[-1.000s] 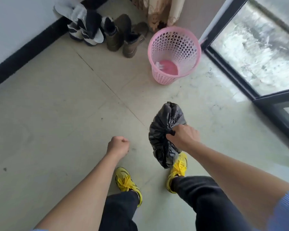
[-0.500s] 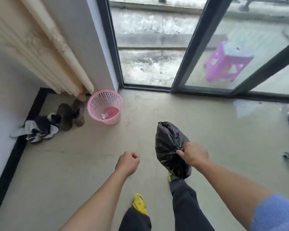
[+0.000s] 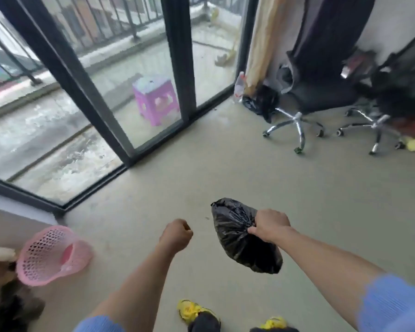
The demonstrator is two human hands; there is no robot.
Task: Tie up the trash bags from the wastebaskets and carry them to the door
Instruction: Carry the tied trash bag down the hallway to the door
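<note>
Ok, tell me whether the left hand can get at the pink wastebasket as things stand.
Probably yes, with a stoop. The left hand is curled and holds nothing, and only bare floor lies between it and the pink wastebasket, which sits low to its left.

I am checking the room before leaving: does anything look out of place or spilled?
No spill shows. The pink basket seems tilted, perhaps only from the wide lens. A crumpled black bag lies on the floor beside the office chair, away from the trash bag in the right hand.
</note>
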